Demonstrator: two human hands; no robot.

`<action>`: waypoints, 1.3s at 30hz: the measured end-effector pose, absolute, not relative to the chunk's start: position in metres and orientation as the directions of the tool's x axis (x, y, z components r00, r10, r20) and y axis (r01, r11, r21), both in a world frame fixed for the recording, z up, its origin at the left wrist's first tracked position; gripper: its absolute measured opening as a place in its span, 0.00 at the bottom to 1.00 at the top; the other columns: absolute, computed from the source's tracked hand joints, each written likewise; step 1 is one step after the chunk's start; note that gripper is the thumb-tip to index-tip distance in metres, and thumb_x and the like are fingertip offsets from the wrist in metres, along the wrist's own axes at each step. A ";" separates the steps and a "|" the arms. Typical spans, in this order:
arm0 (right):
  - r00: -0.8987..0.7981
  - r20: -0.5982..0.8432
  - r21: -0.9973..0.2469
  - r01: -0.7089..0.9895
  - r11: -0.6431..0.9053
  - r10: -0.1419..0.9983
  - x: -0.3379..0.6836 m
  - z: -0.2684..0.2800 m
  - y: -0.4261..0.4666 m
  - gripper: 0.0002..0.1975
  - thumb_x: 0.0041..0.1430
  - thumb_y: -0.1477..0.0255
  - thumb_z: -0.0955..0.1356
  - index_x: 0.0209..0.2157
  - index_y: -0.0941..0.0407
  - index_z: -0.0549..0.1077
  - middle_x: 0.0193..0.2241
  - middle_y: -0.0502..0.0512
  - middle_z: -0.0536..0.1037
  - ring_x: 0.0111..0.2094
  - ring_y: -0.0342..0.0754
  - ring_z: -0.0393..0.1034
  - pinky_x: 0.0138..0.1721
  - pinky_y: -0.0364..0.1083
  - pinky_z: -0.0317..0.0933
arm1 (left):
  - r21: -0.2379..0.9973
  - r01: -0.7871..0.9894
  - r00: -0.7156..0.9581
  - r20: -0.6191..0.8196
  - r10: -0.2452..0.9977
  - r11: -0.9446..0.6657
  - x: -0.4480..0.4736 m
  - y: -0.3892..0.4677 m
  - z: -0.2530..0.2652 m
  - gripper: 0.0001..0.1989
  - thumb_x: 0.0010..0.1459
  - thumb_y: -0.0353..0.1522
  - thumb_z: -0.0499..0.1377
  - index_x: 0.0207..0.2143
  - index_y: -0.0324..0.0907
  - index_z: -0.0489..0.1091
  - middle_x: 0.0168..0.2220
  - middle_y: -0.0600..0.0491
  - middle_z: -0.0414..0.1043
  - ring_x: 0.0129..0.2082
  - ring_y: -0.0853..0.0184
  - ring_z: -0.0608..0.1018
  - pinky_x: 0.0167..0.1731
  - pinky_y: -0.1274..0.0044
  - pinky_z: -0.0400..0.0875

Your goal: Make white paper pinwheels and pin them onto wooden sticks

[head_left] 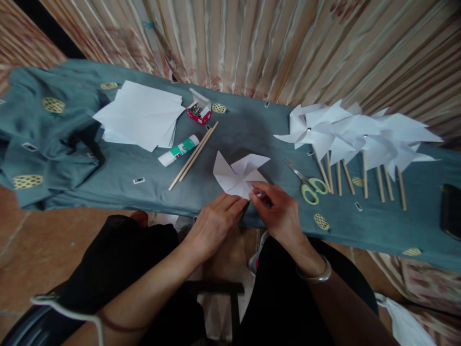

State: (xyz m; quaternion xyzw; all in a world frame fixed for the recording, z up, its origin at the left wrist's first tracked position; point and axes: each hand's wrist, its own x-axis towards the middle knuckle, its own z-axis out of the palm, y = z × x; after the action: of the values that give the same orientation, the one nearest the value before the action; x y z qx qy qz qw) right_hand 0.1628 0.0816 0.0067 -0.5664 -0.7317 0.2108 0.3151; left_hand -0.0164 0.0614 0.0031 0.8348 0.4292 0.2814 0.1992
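A white paper pinwheel with folded, curling blades lies at the near edge of the cloth-covered table, right in front of me. My left hand is closed on its near edge, fingers pressed together along the paper. At the pinwheel's near right side, my right hand pinches the paper with thumb and bent fingers. Its fingertips partly hide the near blade. Just right of that hand are scissors with green handles, their blades slightly apart. Two wooden sticks lie to the left of the pinwheel.
A glue stick lies beside the sticks. Behind it are a stack of white paper and an open red box of small metal pins. Several finished pinwheels on sticks overlap at right. A dark phone-like object sits at the right edge.
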 end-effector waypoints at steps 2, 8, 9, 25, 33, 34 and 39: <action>-0.183 0.253 -0.618 0.725 0.304 0.950 0.163 0.006 0.082 0.10 0.61 0.71 0.66 0.43 0.52 0.77 0.34 0.54 0.81 0.33 0.50 0.74 0.39 0.50 0.69 | 0.603 0.592 0.461 0.291 0.838 -0.535 -0.017 0.062 0.003 0.12 0.64 0.26 0.53 0.48 0.39 0.69 0.43 0.47 0.76 0.41 0.64 0.76 0.40 0.71 0.76; -0.285 0.313 -0.461 0.789 0.408 0.906 0.162 0.008 0.081 0.10 0.64 0.72 0.64 0.41 0.53 0.77 0.37 0.56 0.81 0.39 0.52 0.73 0.44 0.53 0.67 | 0.675 0.564 0.416 0.265 0.870 -0.476 -0.017 0.066 0.001 0.11 0.61 0.25 0.56 0.46 0.38 0.72 0.42 0.47 0.76 0.41 0.64 0.77 0.41 0.71 0.76; -0.302 0.318 -0.446 0.788 0.423 0.898 0.161 0.007 0.081 0.10 0.65 0.73 0.64 0.41 0.54 0.77 0.38 0.57 0.80 0.40 0.53 0.72 0.46 0.53 0.66 | 0.678 0.565 0.414 0.260 0.872 -0.470 -0.017 0.066 0.001 0.10 0.61 0.25 0.56 0.45 0.38 0.72 0.41 0.47 0.76 0.41 0.64 0.77 0.41 0.71 0.76; -0.382 0.254 -0.376 0.807 0.455 0.888 0.159 0.003 0.077 0.21 0.63 0.77 0.61 0.54 0.43 0.65 0.61 0.54 0.62 0.61 0.61 0.56 0.56 0.62 0.59 | 0.707 0.553 0.388 0.251 0.887 -0.442 -0.016 0.072 0.003 0.11 0.61 0.25 0.56 0.45 0.39 0.74 0.39 0.48 0.76 0.40 0.64 0.77 0.40 0.72 0.76; -0.385 0.254 -0.371 0.808 0.457 0.887 0.159 0.003 0.078 0.18 0.64 0.75 0.61 0.53 0.48 0.67 0.60 0.59 0.63 0.61 0.62 0.57 0.56 0.62 0.59 | 0.693 0.571 0.387 0.246 0.889 -0.440 -0.016 0.074 0.003 0.11 0.61 0.25 0.56 0.44 0.39 0.74 0.39 0.48 0.76 0.40 0.64 0.77 0.40 0.71 0.76; -0.381 0.248 -0.381 0.807 0.451 0.891 0.159 0.003 0.078 0.18 0.65 0.75 0.60 0.54 0.47 0.67 0.60 0.59 0.64 0.61 0.63 0.57 0.56 0.62 0.59 | 0.691 0.572 0.389 0.245 0.888 -0.442 -0.016 0.074 0.003 0.11 0.61 0.26 0.56 0.44 0.38 0.74 0.39 0.47 0.76 0.40 0.64 0.77 0.40 0.71 0.76; -0.355 0.230 -0.440 0.793 0.422 0.906 0.159 0.002 0.078 0.21 0.64 0.75 0.61 0.56 0.42 0.66 0.60 0.55 0.65 0.62 0.63 0.57 0.56 0.64 0.58 | 0.699 0.571 0.391 0.230 0.891 -0.431 -0.016 0.074 0.004 0.11 0.61 0.25 0.56 0.44 0.40 0.74 0.39 0.48 0.75 0.40 0.64 0.77 0.40 0.72 0.76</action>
State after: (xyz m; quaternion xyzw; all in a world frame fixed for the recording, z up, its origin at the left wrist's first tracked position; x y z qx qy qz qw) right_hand 0.1594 0.0779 0.0017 -0.5224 -0.8131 0.1275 0.2230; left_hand -0.0156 0.0740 0.0040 0.7905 0.4625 0.3008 0.2659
